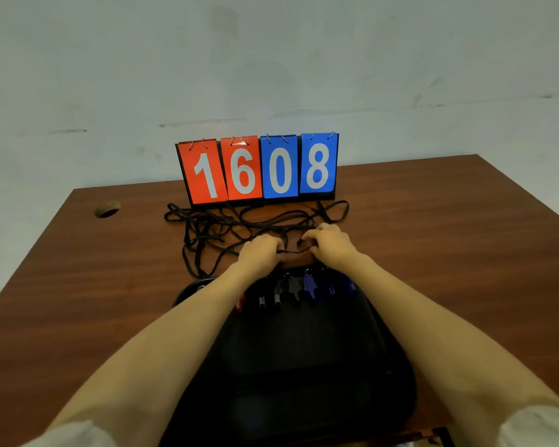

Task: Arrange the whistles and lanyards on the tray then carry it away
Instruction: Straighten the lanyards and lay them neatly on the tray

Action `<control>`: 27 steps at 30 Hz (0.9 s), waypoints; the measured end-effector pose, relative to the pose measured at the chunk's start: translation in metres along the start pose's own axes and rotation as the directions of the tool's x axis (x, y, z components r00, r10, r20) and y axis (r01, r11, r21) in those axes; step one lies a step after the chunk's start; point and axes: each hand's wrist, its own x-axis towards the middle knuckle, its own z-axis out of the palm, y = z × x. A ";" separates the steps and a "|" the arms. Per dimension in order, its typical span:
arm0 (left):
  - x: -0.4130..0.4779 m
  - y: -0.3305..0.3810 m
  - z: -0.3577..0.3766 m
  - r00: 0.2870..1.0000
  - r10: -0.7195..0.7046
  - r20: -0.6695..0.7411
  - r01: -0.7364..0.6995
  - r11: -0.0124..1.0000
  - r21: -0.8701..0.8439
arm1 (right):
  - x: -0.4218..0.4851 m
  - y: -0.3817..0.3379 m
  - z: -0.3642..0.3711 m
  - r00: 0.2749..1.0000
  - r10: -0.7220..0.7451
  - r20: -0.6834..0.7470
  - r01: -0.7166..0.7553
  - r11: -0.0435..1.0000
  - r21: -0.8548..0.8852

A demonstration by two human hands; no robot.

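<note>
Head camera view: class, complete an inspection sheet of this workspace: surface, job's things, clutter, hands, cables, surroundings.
Surface: brown wood-grain table.
Job's things: black tray near the person, whistles in a row along its far end; black lanyards tangled on the table beyond.
Clutter: flip scoreboard reading 1608 behind the lanyards; small round object far left, unidentifiable.
Hands: left hand and right hand each pinch a lanyard strand beyond the tray.
Cables: nothing seen.
Surroundings: pale wall behind the table.
</note>
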 end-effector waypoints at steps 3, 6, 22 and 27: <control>-0.001 0.001 -0.006 0.996 0.024 -0.088 -0.045 0.970 -0.241 | -0.006 -0.007 -0.007 0.990 -0.102 -0.097 0.114 0.987 0.117; -0.015 0.012 -0.027 0.966 0.023 -0.258 -0.162 0.831 -0.533 | -0.018 -0.025 -0.022 0.980 -0.167 -0.105 0.196 0.871 0.450; -0.110 -0.023 -0.111 0.731 -0.521 -0.441 -0.149 0.508 -0.848 | -0.071 -0.047 -0.118 0.879 0.098 -0.466 0.032 0.964 0.263; -0.129 -0.022 -0.116 0.855 -0.450 -0.258 0.060 0.579 -0.813 | -0.092 -0.070 -0.146 0.868 0.017 -0.496 0.160 0.936 0.312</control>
